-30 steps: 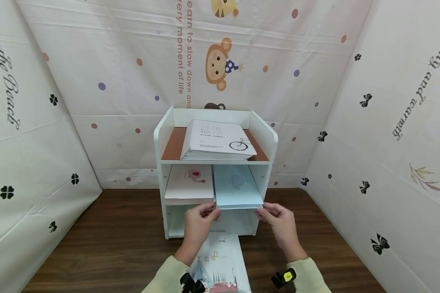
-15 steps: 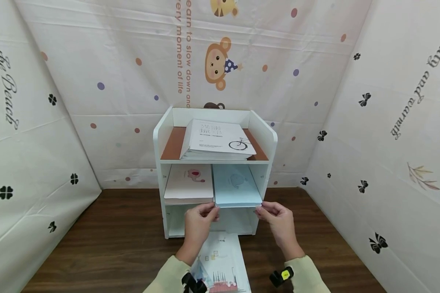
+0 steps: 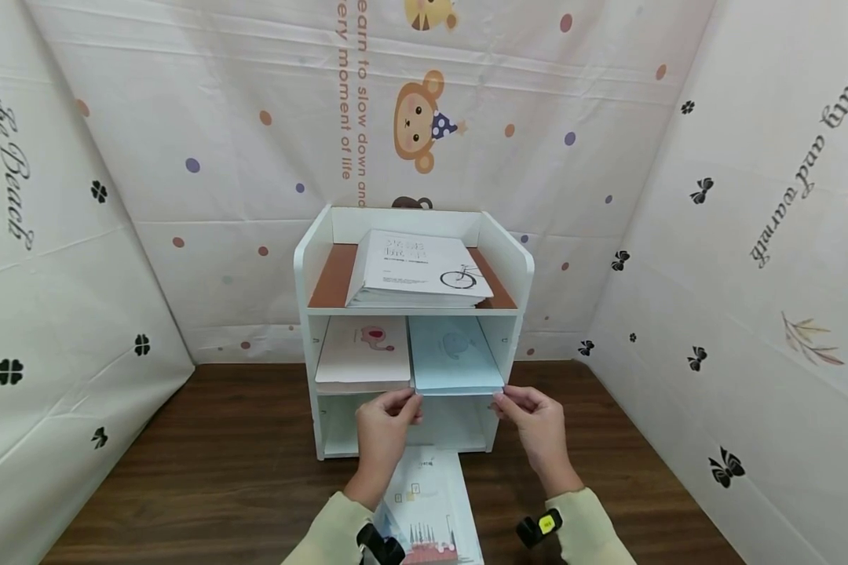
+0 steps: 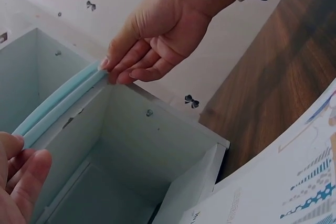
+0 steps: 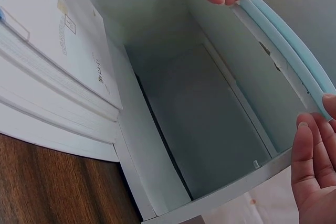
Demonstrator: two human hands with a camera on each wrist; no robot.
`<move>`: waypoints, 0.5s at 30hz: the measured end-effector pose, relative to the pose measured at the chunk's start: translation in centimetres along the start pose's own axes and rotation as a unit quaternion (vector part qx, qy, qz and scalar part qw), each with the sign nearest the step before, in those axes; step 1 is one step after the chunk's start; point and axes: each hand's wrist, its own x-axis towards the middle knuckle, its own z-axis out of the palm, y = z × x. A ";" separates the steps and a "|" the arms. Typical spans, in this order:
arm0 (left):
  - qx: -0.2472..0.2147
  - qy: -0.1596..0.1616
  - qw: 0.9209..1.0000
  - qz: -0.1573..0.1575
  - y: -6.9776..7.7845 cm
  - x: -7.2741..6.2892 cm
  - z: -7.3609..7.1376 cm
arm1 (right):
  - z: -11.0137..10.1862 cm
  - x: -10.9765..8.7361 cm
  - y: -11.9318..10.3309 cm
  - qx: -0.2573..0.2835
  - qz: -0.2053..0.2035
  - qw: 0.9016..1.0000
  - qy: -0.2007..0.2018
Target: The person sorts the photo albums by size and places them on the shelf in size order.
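Two light blue notebooks (image 3: 458, 353), the top one with a pale whale drawing, lie stacked in the right half of the shelf unit's middle level. Their front edges line up near the shelf board's edge. My left hand (image 3: 384, 428) pinches the front left corner between thumb and fingers. At the front right corner, my right hand (image 3: 537, 428) does the same. Both blue edges (image 4: 63, 100) show between the hands in the left wrist view. Beside them sits a pale pink notebook stack (image 3: 363, 361) with a red elephant drawing.
The white shelf unit (image 3: 301, 314) stands on a dark wood table (image 3: 205, 471). Its top level holds a stack of white books (image 3: 424, 267) with a bicycle drawing. Several illustrated books (image 3: 427, 494) lie in front, between my forearms. Printed cloth (image 3: 254, 196) surrounds the table.
The blue notebooks have slid a little deeper into the shelf, away from me. Both hands have moved slightly forward with them, still at the front corners.
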 end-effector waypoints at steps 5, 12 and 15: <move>0.000 0.006 1.000 0.012 0.1 0.0 0.2 | 0.0 0.2 0.3 -0.006 -0.004 1.000 0.006; 0.006 0.013 1.000 0.009 -0.2 0.1 0.4 | 0.4 0.5 0.6 0.001 -0.016 1.000 0.020; 0.010 0.018 1.000 0.010 -0.3 0.2 0.5 | 0.5 0.6 0.7 0.006 -0.021 0.999 0.026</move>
